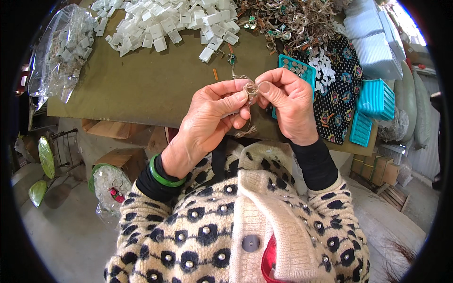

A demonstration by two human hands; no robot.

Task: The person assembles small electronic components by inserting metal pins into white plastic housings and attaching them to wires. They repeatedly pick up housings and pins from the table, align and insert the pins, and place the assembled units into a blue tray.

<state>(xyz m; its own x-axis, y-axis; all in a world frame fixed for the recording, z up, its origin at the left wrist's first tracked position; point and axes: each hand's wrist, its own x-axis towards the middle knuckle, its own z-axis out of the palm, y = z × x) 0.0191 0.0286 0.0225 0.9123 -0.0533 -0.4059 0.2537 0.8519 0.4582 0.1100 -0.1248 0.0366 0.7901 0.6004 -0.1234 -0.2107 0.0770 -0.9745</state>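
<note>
Over the table's near edge, my left hand (207, 111) and my right hand (292, 101) meet on a small coil of thin wire (251, 88). Thumb and fingers of the left pinch the coil from one side. The right thumb and index finger grip it from the other, partly hiding it. From the coil a strand leads away to a little green circuit board (231, 58) lying on the tabletop. A tuft of wire ends (247, 132) hangs below my fingers. An orange strip (215, 74) lies on the table beyond my left hand.
White plastic cases (174, 23) are heaped at the back, beside a tangled pile of wired circuit boards (297, 21). A clear bag (61, 61) stands left. Right are a teal tray (309, 70) of round metal discs, white pieces (322, 70) on patterned cloth (337, 115), and teal baskets (377, 101).
</note>
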